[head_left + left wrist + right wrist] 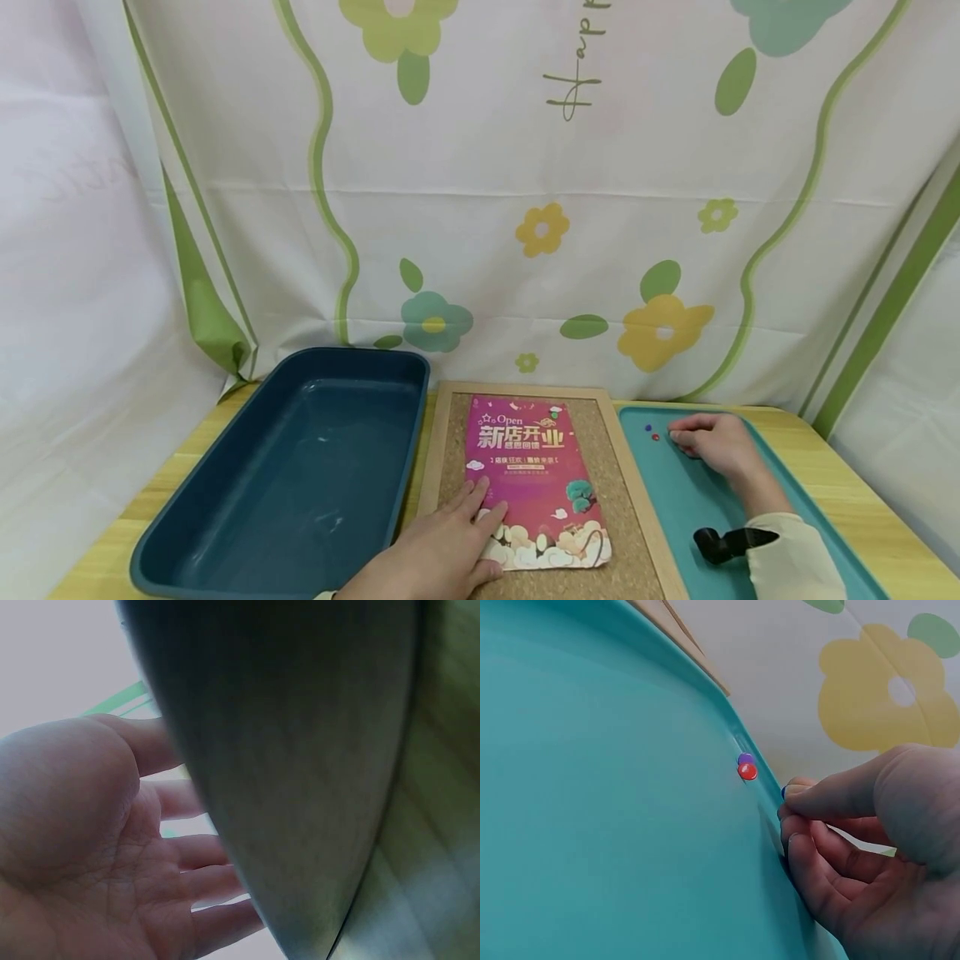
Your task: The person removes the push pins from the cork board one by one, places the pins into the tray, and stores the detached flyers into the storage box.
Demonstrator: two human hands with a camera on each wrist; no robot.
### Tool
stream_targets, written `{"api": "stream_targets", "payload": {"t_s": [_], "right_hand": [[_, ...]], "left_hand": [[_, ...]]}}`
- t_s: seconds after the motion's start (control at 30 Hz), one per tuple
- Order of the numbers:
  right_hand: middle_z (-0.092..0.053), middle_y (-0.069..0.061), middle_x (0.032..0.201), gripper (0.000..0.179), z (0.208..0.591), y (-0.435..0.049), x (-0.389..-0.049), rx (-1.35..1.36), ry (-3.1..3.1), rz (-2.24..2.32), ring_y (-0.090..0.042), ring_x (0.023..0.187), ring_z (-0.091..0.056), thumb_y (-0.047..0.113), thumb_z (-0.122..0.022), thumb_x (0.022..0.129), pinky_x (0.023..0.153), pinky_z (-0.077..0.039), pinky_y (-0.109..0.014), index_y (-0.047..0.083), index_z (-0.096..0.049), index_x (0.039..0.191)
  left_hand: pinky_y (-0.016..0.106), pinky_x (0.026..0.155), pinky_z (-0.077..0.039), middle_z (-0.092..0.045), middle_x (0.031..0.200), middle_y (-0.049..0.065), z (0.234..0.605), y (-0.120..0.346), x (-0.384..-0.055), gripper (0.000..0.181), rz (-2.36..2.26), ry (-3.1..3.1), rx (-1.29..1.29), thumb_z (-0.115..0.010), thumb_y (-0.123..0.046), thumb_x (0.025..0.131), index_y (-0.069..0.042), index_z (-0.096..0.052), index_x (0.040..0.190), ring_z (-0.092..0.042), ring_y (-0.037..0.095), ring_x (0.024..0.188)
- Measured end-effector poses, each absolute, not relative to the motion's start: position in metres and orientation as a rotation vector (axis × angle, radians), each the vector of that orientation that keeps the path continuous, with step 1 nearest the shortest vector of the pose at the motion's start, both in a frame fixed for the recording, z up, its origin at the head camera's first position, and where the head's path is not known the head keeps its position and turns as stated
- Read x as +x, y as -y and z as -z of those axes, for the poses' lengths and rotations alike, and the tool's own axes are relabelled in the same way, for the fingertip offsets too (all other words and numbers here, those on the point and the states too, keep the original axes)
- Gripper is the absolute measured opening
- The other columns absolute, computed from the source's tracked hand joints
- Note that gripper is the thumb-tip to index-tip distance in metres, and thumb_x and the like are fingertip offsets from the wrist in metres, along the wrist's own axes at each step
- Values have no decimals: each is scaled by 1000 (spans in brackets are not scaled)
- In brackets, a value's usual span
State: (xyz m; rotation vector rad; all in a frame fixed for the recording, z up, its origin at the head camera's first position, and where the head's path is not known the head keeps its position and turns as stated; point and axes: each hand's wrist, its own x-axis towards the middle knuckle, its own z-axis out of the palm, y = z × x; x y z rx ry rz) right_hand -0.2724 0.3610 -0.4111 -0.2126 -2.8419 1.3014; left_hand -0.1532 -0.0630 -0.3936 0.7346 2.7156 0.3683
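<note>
A pink and purple poster (528, 492) with white lettering lies on a wood-framed cork board (630, 533). My left hand (442, 537) rests on the poster's lower left part, fingers spread over its edge. In the left wrist view the palm of that hand (97, 832) shows, its fingertips hidden behind the board's underside. Over the far end of a teal tray (678, 492), my right hand (716, 446) pinches a small blue thumbtack (784, 792) between thumb and fingertips. A red thumbtack (747, 772) and a purple thumbtack (745, 758) lie in the tray beside it.
A deep dark blue basin (292, 467) stands left of the board on the wooden table (176, 454). Behind everything hangs a white curtain (465, 158) with printed flowers. A black strap-like piece (723, 546) is at my right cuff, over the tray.
</note>
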Motion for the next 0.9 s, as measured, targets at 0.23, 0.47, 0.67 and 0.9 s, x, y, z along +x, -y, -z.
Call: {"api": "stream_targets", "payload": {"t_s": [0.23, 0.47, 0.67, 0.9], "right_hand": [[-79, -1, 101, 26, 410, -362, -271, -186, 2862, -1265, -9, 83, -67, 18, -71, 101, 70, -57, -28, -2, -78, 116], [-79, -3, 102, 25, 411, -363, -272, -180, 2867, -1263, -9, 83, -66, 17, -71, 101, 70, -56, -28, -1, -79, 115], [-79, -6, 104, 22, 411, -362, -271, -171, 2876, -1231, -10, 82, -65, 14, -71, 99, 68, -55, -28, -2, -80, 112], [-79, -8, 105, 21, 412, -361, -272, -152, 2887, -1213, -10, 82, -65, 13, -72, 98, 68, -55, -28, -2, -80, 111]], "left_hand": [[54, 104, -59, -43, 169, 8, 392, 63, -153, 68, -381, -2706, 725, -74, -46, 96, -25, -52, 158, -42, 32, 157], [57, 103, -59, -42, 170, 8, 393, 63, -153, 67, -388, -2709, 724, -73, -46, 98, -26, -52, 158, -41, 33, 158], [59, 103, -58, -42, 170, 7, 393, 62, -153, 67, -386, -2708, 716, -73, -47, 97, -27, -52, 158, -41, 32, 158], [59, 103, -58, -42, 171, 6, 393, 62, -153, 67, -386, -2709, 710, -73, -47, 97, -28, -53, 157, -42, 32, 157]]}}
